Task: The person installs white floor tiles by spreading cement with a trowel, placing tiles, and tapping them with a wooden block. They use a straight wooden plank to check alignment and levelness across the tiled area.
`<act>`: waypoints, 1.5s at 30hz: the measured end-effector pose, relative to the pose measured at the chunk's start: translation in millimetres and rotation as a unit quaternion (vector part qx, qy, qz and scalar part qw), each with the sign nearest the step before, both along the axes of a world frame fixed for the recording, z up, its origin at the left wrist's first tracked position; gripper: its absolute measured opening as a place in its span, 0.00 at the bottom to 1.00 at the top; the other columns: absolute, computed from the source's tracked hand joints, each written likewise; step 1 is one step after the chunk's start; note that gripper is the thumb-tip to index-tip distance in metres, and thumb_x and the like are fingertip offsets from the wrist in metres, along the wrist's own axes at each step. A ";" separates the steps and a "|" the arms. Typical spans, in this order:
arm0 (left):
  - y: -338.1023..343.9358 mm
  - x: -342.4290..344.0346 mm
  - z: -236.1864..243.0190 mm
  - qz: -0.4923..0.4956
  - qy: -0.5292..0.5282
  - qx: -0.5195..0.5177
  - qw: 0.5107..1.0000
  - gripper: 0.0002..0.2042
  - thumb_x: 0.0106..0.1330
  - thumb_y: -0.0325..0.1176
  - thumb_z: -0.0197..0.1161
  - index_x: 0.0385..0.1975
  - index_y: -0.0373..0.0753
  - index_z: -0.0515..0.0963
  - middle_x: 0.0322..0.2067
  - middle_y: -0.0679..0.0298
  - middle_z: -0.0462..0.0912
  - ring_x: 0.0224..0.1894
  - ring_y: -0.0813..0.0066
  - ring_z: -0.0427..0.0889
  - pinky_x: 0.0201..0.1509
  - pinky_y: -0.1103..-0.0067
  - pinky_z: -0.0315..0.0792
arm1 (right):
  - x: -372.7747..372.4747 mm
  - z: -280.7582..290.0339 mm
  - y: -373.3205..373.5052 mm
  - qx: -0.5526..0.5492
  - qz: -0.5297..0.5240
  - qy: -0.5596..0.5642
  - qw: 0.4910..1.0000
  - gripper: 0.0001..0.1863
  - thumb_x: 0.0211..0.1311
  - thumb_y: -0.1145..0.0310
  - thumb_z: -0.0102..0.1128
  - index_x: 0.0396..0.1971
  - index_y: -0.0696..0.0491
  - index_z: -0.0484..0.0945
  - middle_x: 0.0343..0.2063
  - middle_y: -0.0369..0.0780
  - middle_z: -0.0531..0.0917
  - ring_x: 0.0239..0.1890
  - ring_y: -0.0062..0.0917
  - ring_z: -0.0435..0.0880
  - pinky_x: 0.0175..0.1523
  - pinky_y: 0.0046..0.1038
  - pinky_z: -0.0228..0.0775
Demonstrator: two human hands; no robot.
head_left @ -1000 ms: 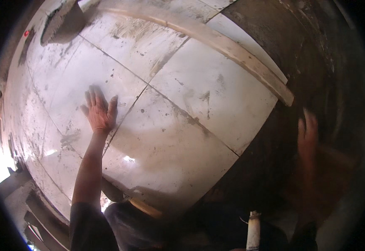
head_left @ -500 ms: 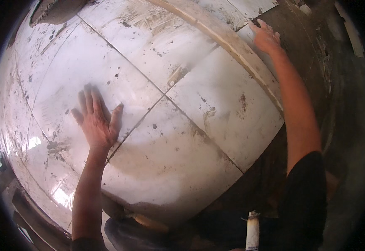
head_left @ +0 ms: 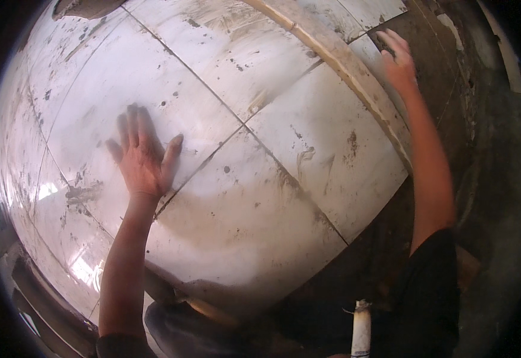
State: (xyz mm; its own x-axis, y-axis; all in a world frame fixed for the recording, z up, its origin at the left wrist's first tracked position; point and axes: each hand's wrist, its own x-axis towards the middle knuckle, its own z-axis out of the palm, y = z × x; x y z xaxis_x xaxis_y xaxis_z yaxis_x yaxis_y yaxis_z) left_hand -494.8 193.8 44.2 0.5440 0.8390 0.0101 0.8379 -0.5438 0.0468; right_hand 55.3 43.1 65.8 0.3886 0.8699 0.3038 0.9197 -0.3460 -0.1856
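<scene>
Our left hand [head_left: 144,156] lies flat on a big white floor tile [head_left: 123,89], fingers spread wide, holding nothing. Our right hand [head_left: 399,59] reaches far out, fingers loosely open, touching the dark wet ground [head_left: 445,77] just past the long wooden strip [head_left: 344,59]. The strip lies across the dirty tiles. A white pipe [head_left: 360,328] stands near our knees.

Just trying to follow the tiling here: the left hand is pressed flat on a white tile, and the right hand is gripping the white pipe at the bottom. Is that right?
Not quite. The left hand does lie flat on a white tile, but the right hand is not on the white pipe. It reaches up to the far corner by the wooden strip, as the head view shows.
</scene>
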 end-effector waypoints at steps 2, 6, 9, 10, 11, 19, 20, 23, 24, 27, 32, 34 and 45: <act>-0.3 -0.1 0.4 -0.017 -0.025 0.029 0.999 0.45 0.65 0.62 0.56 0.74 0.40 0.51 0.75 0.55 0.51 0.78 0.52 0.45 0.74 0.44 0.34 | -11.7 21.0 -31.8 0.078 -0.017 0.050 0.996 0.19 0.69 0.64 0.55 0.58 0.51 0.77 0.59 0.43 0.77 0.62 0.33 0.75 0.65 0.32 0.66; -1.6 8.0 10.7 0.028 0.031 -0.013 0.999 0.45 0.64 0.63 0.54 0.74 0.37 0.52 0.76 0.56 0.49 0.78 0.55 0.43 0.76 0.47 0.33 | -100.5 82.5 -174.9 -0.141 -0.058 0.150 0.977 0.17 0.69 0.67 0.56 0.54 0.58 0.76 0.58 0.48 0.77 0.61 0.40 0.76 0.68 0.36 0.63; -7.0 13.8 19.3 0.038 0.051 -0.024 0.998 0.45 0.64 0.61 0.54 0.74 0.36 0.51 0.76 0.56 0.49 0.79 0.56 0.42 0.76 0.47 0.33 | -192.3 118.9 -312.6 -0.245 -0.016 0.123 0.962 0.24 0.64 0.65 0.62 0.58 0.57 0.73 0.61 0.53 0.73 0.65 0.48 0.69 0.71 0.46 0.57; -9.2 14.2 19.9 0.030 0.039 -0.013 0.999 0.45 0.65 0.62 0.53 0.75 0.36 0.50 0.76 0.56 0.48 0.79 0.57 0.42 0.76 0.47 0.32 | -218.7 124.0 -356.4 -0.256 -0.021 0.115 0.960 0.25 0.64 0.64 0.63 0.59 0.57 0.73 0.61 0.54 0.72 0.65 0.50 0.69 0.71 0.47 0.57; -9.6 13.2 20.5 0.028 0.035 -0.020 0.999 0.45 0.66 0.62 0.52 0.74 0.36 0.50 0.76 0.56 0.49 0.79 0.56 0.43 0.76 0.47 0.32 | -241.6 121.0 -391.7 -0.255 -0.093 0.139 0.953 0.26 0.65 0.63 0.62 0.60 0.58 0.72 0.61 0.54 0.72 0.65 0.50 0.69 0.70 0.48 0.57; -11.6 -5.0 0.7 -0.018 -0.001 0.036 0.999 0.40 0.71 0.62 0.42 0.74 0.37 0.52 0.76 0.53 0.49 0.78 0.50 0.44 0.74 0.41 0.34 | -359.1 3.1 -581.6 -0.290 -0.315 0.053 0.902 0.33 0.69 0.54 0.55 0.69 0.56 0.63 0.65 0.55 0.68 0.71 0.51 0.61 0.71 0.51 0.53; -16.1 -1.9 0.3 -0.019 0.001 0.030 0.999 0.39 0.72 0.61 0.43 0.74 0.38 0.52 0.76 0.54 0.49 0.78 0.51 0.45 0.74 0.41 0.34 | -363.4 -4.8 -591.6 -0.287 -0.308 0.060 0.905 0.35 0.70 0.52 0.54 0.69 0.57 0.61 0.67 0.55 0.66 0.72 0.51 0.59 0.71 0.53 0.52; -54.4 21.3 -1.5 -0.150 0.031 0.022 0.988 0.39 0.72 0.64 0.40 0.74 0.41 0.54 0.76 0.60 0.50 0.78 0.56 0.44 0.74 0.41 0.30 | -368.0 -6.7 -602.3 -0.295 -0.302 0.045 0.905 0.38 0.68 0.50 0.57 0.70 0.57 0.61 0.66 0.56 0.66 0.72 0.51 0.58 0.71 0.53 0.52; -71.2 33.2 -3.1 -0.209 0.003 0.040 0.977 0.38 0.72 0.63 0.41 0.74 0.41 0.55 0.76 0.60 0.51 0.78 0.56 0.45 0.74 0.40 0.30 | -365.9 -3.5 -598.6 -0.289 -0.291 0.018 0.912 0.38 0.67 0.50 0.58 0.70 0.56 0.61 0.65 0.56 0.67 0.72 0.51 0.59 0.71 0.51 0.53; -101.3 64.4 0.2 -0.235 0.003 0.012 0.972 0.38 0.72 0.64 0.41 0.73 0.42 0.57 0.75 0.60 0.53 0.78 0.58 0.47 0.74 0.40 0.32 | -359.4 15.0 -577.0 -0.330 -0.323 0.082 0.883 0.42 0.64 0.47 0.61 0.71 0.56 0.60 0.64 0.54 0.68 0.69 0.51 0.62 0.70 0.53 0.54; -112.4 78.7 2.9 -0.219 0.030 0.057 0.974 0.37 0.73 0.65 0.36 0.72 0.43 0.59 0.74 0.62 0.56 0.77 0.59 0.48 0.74 0.40 0.35 | -361.3 40.7 -565.0 -0.331 -0.262 0.080 0.903 0.43 0.62 0.48 0.62 0.73 0.50 0.57 0.61 0.51 0.71 0.64 0.50 0.67 0.68 0.57 0.53; -111.3 78.1 2.0 -0.235 0.021 0.074 0.969 0.37 0.73 0.65 0.37 0.72 0.44 0.59 0.74 0.62 0.57 0.78 0.59 0.48 0.74 0.39 0.36 | -361.5 40.7 -571.2 -0.354 -0.233 0.049 0.904 0.44 0.60 0.46 0.64 0.73 0.47 0.58 0.59 0.51 0.73 0.61 0.49 0.70 0.67 0.57 0.55; -44.1 86.4 8.0 0.092 -0.060 -0.112 0.988 0.57 0.57 0.74 0.56 0.75 0.35 0.44 0.76 0.47 0.39 0.78 0.46 0.33 0.72 0.37 0.25 | -366.0 7.8 -592.7 -0.393 -0.247 0.056 0.884 0.38 0.49 0.53 0.73 0.63 0.44 0.72 0.52 0.51 0.73 0.56 0.49 0.72 0.62 0.52 0.62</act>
State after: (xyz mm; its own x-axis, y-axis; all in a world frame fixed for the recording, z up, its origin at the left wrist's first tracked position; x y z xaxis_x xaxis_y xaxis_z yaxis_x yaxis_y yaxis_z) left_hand -408.5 149.7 52.2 0.3890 0.9116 -0.1327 0.9025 -0.3482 0.2535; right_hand -310.8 -549.6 73.6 0.7694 0.5107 -0.3837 0.6114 -0.7627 0.2110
